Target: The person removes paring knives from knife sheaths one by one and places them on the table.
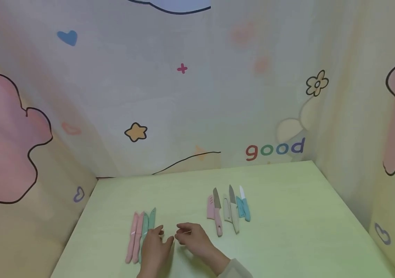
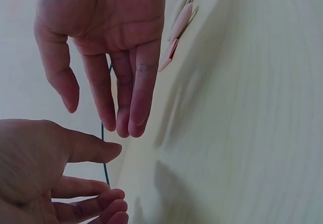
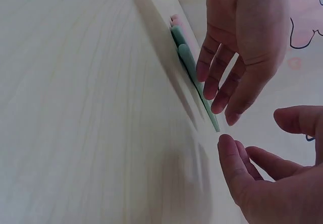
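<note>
My left hand (image 1: 155, 249) hovers at the near side of the table, fingers relaxed and holding nothing. Facing it, my right hand (image 1: 195, 239) is bent inward with loose fingers, also holding nothing; a small gap separates the two hands in the wrist views. Just left of the left hand lie two green knives (image 1: 152, 217), partly hidden behind it. Beside these are two pink knives (image 1: 133, 233), side by side. To the right of the right hand lies a pink-handled knife (image 1: 217, 214) with its blade bare, beside a pink sheath (image 1: 210, 208).
Farther right are a cream-handled knife (image 1: 234, 212) with a cream sheath (image 1: 226, 206), and a blue-handled knife (image 1: 245, 206) with a blue sheath (image 1: 240, 207); both blades are bare. The pale table (image 1: 298, 216) is walled by printed curtains (image 1: 218, 96) at back and sides.
</note>
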`<state>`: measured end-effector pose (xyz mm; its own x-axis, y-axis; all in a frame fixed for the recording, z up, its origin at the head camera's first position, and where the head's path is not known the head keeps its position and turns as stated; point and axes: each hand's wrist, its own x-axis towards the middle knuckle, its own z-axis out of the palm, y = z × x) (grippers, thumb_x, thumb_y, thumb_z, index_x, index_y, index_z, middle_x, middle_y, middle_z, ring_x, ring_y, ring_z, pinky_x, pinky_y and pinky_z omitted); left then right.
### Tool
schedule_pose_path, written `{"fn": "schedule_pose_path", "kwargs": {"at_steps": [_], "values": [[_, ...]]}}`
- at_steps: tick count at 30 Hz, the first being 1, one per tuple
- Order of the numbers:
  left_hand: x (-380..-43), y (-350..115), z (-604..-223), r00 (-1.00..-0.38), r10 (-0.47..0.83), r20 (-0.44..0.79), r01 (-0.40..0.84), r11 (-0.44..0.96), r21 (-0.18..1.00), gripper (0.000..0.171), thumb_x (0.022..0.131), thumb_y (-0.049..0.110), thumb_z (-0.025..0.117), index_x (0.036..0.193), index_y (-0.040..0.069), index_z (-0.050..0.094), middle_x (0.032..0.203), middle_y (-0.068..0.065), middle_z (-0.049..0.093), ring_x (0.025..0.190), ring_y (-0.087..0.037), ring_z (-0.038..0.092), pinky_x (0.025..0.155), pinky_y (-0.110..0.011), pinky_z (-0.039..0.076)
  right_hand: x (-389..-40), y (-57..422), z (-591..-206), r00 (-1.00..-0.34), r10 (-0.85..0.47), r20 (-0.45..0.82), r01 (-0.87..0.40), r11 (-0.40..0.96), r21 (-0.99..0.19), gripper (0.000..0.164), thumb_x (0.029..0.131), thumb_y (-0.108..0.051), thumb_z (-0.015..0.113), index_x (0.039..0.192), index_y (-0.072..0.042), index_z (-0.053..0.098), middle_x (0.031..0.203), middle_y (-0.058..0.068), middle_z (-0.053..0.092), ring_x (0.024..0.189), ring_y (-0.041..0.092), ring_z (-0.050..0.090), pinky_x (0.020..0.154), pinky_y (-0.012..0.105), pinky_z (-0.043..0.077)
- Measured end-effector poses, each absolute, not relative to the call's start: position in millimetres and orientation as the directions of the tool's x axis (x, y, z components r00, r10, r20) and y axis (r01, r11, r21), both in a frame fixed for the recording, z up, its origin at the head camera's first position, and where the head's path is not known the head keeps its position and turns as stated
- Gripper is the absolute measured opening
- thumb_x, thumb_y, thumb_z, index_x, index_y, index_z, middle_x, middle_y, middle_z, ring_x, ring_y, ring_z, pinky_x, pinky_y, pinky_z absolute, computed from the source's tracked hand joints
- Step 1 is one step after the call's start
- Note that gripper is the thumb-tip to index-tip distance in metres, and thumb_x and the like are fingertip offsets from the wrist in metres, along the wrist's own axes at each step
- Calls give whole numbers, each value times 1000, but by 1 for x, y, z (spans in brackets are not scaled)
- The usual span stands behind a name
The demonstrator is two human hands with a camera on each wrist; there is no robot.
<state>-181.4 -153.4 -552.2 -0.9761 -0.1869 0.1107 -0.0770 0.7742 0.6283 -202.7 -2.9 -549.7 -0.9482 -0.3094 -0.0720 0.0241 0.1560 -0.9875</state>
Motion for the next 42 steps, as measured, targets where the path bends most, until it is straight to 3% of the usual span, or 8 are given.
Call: {"fn": "schedule_pose_path", "kwargs": {"at_steps": [4,8,18,29,42], "values": [[-180,-157,-554,-970,-220,104,-105,764,637,52,80,18,76,122,-7,59,101,-15,63,87,-26,60,72,-46,54,-205,-6,-552,-941,-314,-125,96,107,-990,38,90,-11,64,124,5,59,103,12,67,84,26,65,77,40,59],[-180,-161,-556,-964,-248,93,-132,755,642,51,81,17,75,122,-7,58,103,-15,62,88,-25,58,74,-46,53,-207,-12,-556,-931,-332,-154,153,29,-988,39,89,-8,63,124,8,58,110,21,66,91,28,64,81,40,59],[-176,-177,-557,-953,-285,101,-164,768,620,51,82,15,72,124,-9,57,120,-30,55,112,-44,48,95,-60,44,-207,-32,-561,-895,-405,-185,246,-105,-964,42,87,-4,60,126,12,54,119,26,61,102,29,61,90,42,55],[-170,-186,-558,-951,-295,88,-188,783,593,47,84,11,67,126,-8,57,123,-29,56,110,-46,48,91,-63,44,-198,-56,-572,-863,-464,-200,313,-180,-933,45,88,-3,56,127,16,50,124,27,59,103,26,60,95,45,52],[-172,-182,-558,-945,-326,36,-240,763,600,43,84,7,66,124,-7,58,120,-29,59,111,-43,50,93,-62,44,-195,-60,-568,-847,-473,-240,369,-200,-907,49,83,-2,55,129,16,49,121,21,62,101,21,61,93,39,54]]}}
